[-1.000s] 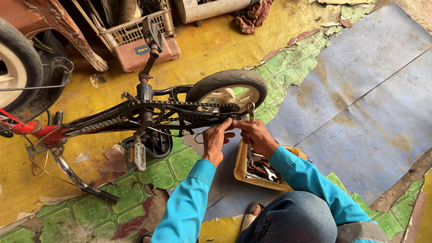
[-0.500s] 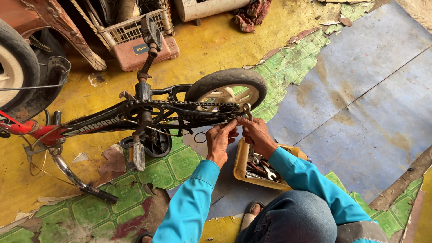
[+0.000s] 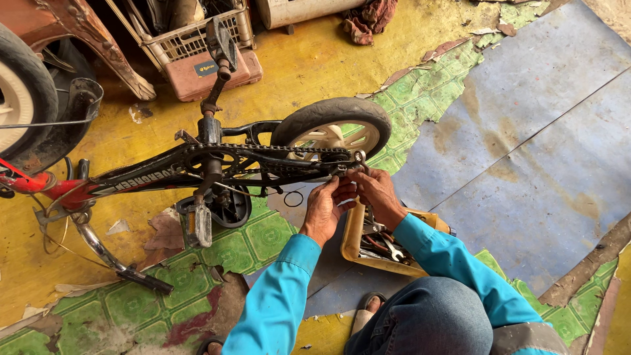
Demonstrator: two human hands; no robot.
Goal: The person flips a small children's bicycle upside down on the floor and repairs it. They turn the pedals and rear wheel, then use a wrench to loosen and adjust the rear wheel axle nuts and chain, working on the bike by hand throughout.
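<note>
Hands first: your left hand (image 3: 327,205) and your right hand (image 3: 372,189) are both up at the back end of a small bike (image 3: 197,167) that lies upside down on the floor, and they almost touch each other. Your left hand's grip is curled shut on a small part by the back axle (image 3: 358,158), but that part is too tiny to name. Your right hand's fingers are bent tight around something there too, and you cannot tell what it is. The bike has a black frame and a red front end, and its chain (image 3: 276,161) runs from the big sprocket (image 3: 211,160) to the back wheel (image 3: 334,131), right beside your fingers. One pedal (image 3: 202,223) hangs low near the floor and the other pedal (image 3: 220,43) sticks up high. Just under your right arm sits a yellow tray (image 3: 358,243) with wrenches (image 3: 384,243) and other tools in it. Your sleeves are bright blue. The floor is yellow, with torn green patterned sheet (image 3: 263,240) under the bike and a grey sheet (image 3: 526,151) to your right. Far off, past the bike, stand a plastic crate (image 3: 190,36) and a reddish tool case (image 3: 210,72).
</note>
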